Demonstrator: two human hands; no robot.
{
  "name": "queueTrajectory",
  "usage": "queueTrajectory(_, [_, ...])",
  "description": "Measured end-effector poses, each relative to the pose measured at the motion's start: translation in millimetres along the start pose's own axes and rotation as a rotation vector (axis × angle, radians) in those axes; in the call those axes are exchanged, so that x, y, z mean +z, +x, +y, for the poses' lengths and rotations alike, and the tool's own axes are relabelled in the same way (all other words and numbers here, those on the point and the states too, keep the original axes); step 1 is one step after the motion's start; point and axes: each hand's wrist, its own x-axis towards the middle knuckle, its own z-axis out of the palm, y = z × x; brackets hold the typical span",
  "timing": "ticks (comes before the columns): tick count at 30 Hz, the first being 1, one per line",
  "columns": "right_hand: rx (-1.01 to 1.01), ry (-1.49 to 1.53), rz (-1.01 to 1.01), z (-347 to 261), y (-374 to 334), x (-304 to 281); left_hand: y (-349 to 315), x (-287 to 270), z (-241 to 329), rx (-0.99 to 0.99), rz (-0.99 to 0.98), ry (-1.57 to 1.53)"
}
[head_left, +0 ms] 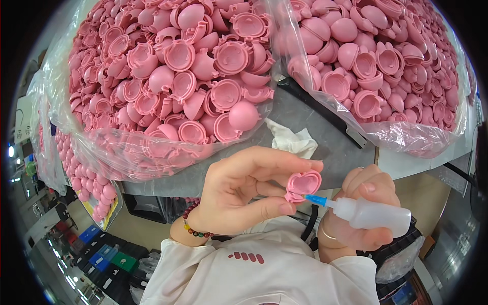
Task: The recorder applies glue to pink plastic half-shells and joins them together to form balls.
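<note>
Between the thumb and fingers of my left hand [244,188] is a small pink plastic half-shell [305,184], its hollow side facing right. My right hand [361,203] is closed around a translucent white squeeze bottle [373,214], which lies nearly level. The bottle's blue needle tip [316,200] points left and meets the lower edge of the half-shell. Whether any liquid is coming out is too small to tell. Behind my hands, a crumpled white cloth [292,140] lies on the grey table [244,155].
Two clear plastic bags hold heaps of pink shells, one at the far left [173,76] and one at the far right [371,61]. A black-handled tool [320,109] lies between them. Pink balls [91,183] fill a tray at the left. Blue and green bins [107,256] stand below.
</note>
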Motion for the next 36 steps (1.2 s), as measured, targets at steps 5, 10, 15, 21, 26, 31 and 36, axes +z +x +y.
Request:
queueTrajectory(5, [-0.090,0.086,0.127,5,1,7,-1,-1,-1,0.018,0.018,0.010])
queueTrajectory(10, [-0.136,-0.030,0.095,6,1,11,0,-2,-2,0.031,0.025,0.012])
queueTrajectory(15, [-0.130,-0.053,0.095,4,1,9,0,-5,-3,0.044,-0.094,0.001])
queueTrajectory(21, [-0.129,-0.070,0.068,4,0,10,-1,-3,-2,0.024,0.042,-0.020])
queueTrajectory(26, [-0.191,0.085,0.065,7,2,7,-1,-8,-5,0.064,-0.084,0.025])
queueTrajectory(31, [-0.174,0.003,0.090,8,1,10,-1,-4,-5,0.081,-0.035,0.045])
queueTrajectory(36, [-0.204,-0.077,0.128,7,1,10,-1,-3,-6,0.134,0.002,0.127])
